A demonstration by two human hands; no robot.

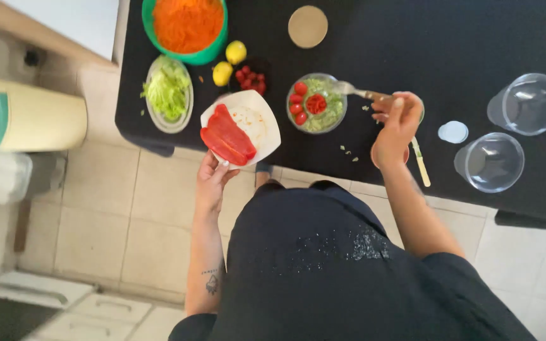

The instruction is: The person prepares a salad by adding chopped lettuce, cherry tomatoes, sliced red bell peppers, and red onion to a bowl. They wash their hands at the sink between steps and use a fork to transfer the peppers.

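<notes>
Head view: left hand [212, 180] grips white plate [257, 123] of red pepper strips [227, 136], frame centre. Right hand [394, 126] closed on spoon [358, 92] over salad cup [317, 104]. Step looks like topping cup; next likely needs pepper moved over.

2 cups [526, 104], 2 lemons [236, 52].

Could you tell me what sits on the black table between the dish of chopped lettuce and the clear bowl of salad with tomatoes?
In the head view, the white plate of red pepper strips, held by the left hand, lies between the lettuce dish and salad bowl.
</notes>
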